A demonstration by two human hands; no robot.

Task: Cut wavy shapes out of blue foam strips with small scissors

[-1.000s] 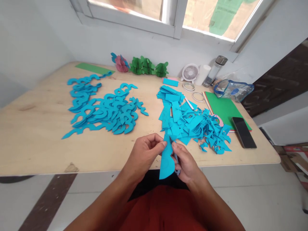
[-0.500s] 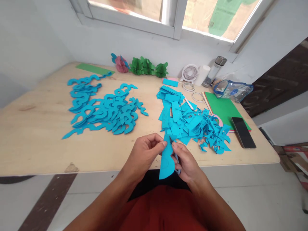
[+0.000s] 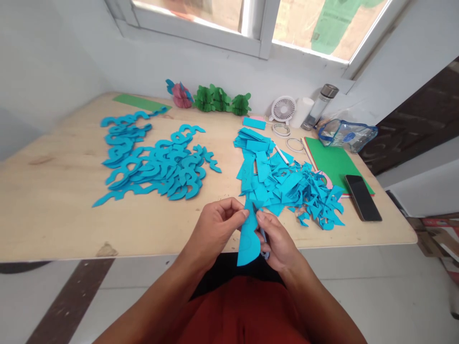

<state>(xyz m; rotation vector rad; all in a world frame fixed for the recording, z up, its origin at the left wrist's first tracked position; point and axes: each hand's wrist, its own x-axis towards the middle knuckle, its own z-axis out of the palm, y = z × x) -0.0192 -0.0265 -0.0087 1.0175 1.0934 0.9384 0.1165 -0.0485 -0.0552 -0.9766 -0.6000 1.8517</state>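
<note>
Since the earlier frame almost nothing had moved: the left hand (image 3: 215,227) pinched a blue paper strip (image 3: 248,243) above the desk (image 3: 53,210), the right hand (image 3: 278,239) closed on a small blue-handled cutter (image 3: 263,234), many curved pieces (image 3: 154,167) lay done, and a heap of blue rectangles and scraps (image 3: 287,184) remained.

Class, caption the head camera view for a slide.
Left hand holds blue paper, right hand a small cutter, beside blue scraps on a wooden table.
</note>
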